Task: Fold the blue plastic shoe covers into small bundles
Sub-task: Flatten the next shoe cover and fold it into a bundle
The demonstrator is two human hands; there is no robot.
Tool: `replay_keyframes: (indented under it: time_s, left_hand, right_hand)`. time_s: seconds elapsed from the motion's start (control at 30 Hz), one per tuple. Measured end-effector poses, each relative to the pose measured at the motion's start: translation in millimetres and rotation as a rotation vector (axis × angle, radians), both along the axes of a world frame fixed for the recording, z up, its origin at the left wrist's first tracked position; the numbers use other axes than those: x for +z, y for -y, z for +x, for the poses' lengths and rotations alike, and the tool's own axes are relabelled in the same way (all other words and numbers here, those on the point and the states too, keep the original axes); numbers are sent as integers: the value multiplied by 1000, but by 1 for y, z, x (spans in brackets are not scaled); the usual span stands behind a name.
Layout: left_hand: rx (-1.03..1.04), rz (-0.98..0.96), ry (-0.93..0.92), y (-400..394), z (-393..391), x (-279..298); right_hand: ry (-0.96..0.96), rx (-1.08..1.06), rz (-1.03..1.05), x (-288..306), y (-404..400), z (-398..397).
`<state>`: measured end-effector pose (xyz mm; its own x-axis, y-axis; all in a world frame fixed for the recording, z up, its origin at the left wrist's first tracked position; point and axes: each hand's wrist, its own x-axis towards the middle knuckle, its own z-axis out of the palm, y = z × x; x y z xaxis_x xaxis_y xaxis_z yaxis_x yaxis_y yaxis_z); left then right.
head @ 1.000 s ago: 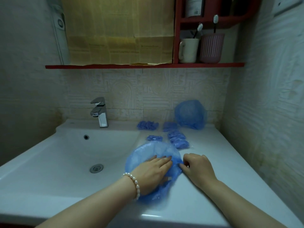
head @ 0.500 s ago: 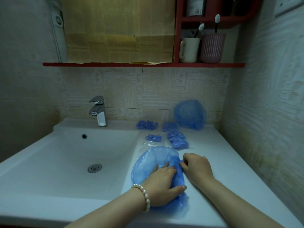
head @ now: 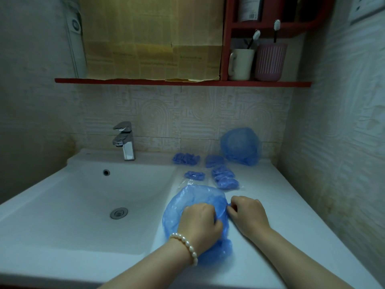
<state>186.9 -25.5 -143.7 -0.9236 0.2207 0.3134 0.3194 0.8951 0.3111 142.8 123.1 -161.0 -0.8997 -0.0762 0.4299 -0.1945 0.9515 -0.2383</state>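
Both hands are down on the white vanity counter (head: 291,205), right beside the sink basin (head: 83,205), working one blue plastic shoe cover (head: 187,202) that lies spread out just right of the basin's edge. The left hand (head: 200,223), a pearl bracelet (head: 185,245) on its wrist, sits on top of the cover with its fingers curled down into the plastic, bunching it. The right hand (head: 248,213) is at the cover's right rim, fingers curled, pinching the edge there. The two hands are close together, nearly touching, and the near end of the cover trails out below the left wrist. Behind them on the counter, small folded blue bundles (head: 225,178) lie in a loose cluster, a couple of them in clear wrap, one more bundle (head: 186,158) back by the wall. A puffed-up blue cover (head: 241,146) leans against the tiled wall at the back right. The chrome faucet (head: 124,140) stands behind the basin. Up on the red shelf (head: 145,81), a white mug (head: 240,64) and a ribbed pink cup (head: 269,62) stand side by side, each with a toothbrush in it.
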Motion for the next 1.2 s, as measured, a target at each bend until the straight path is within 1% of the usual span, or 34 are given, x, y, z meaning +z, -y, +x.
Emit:
replay_keyframes:
  time_s: [0.07, 0.13, 0.17, 0.2, 0.3, 0.4, 0.43, 0.47, 0.5, 0.53, 0.57, 0.6, 0.63, 0.67, 0.7, 0.73, 0.8, 0.87, 0.9, 0.93, 1.03, 1.07, 1.1, 1.2]
  left_hand:
    - [-91, 48, -104, -1, 3, -6]
    - [-186, 49, -93, -3, 6, -13]
    - [-210, -6, -88, -4, 7, -17]
    - [-205, -82, -131, -4, 6, -25]
    - [-162, -75, -100, -2, 12, -34]
    - [-125, -149, -33, 0, 14, -35]
    - [-106, -176, 1, 0, 17, -33]
    - [-90, -186, -4, -1, 17, -34]
    - [-85, -185, -42, -1, 15, -33]
    - [-94, -209, -11, -1, 14, -33]
    - [-50, -189, -4, -2, 17, -31]
    - [-32, -179, -14, -1, 14, -30]
    - [-60, -180, -41, -4, 13, -34]
    - [-69, -214, 13, -4, 11, -35]
    - [-76, -240, 17, -6, 14, -32]
    - [-89, -276, -13, -7, 13, -32]
    - [-76, -264, 118, -8, 17, -34]
    - [-93, -185, 0, -7, 14, -37]
    - [-110, -164, -26, -7, 14, -37]
    - [-135, -148, 10, -7, 15, -35]
    - [-190, 2, -5, -5, 18, -33]
    - [-230, 22, -4, -3, 19, -35]
    - [-265, 31, -35, 1, 20, -38]
    - [-253, 59, -294, 14, 25, -24]
  right_hand:
    - [5, 4, 6, 0, 0, 0]
    - [22, 3, 7, 1, 1, 0]
    - [20, 3, 6, 2, 1, 1]
    - [18, 4, 1, 3, 0, 1]
    - [13, -6, -4, 3, 0, 2]
    - [48, -25, -15, 2, -1, -1]
    - [76, -34, -48, 3, -2, -1]
    - [94, -43, -97, 5, -4, -1]
    - [62, -44, -177, 7, -5, -1]
    - [-4, -34, -269, 10, -6, 2]
    - [-103, 11, -361, 11, -4, 10]
    - [-214, 102, -410, 14, 3, 16]
    - [-274, 222, -426, 14, 9, 28]
    - [-270, 359, -415, 16, 19, 39]
    - [-212, 456, -388, 12, 29, 48]
    - [-142, 498, -363, 9, 36, 54]
    - [-98, 433, -306, 1, 41, 51]
    - [-23, 318, -306, -2, 40, 41]
    - [24, 267, -311, -4, 39, 35]
    - [67, 227, -330, -5, 37, 29]
    - [170, 173, -443, -7, 37, 24]
    - [186, 175, -433, -10, 36, 25]
    - [184, 186, -341, -13, 35, 23]
    - [209, 206, -40, -29, 31, 16]
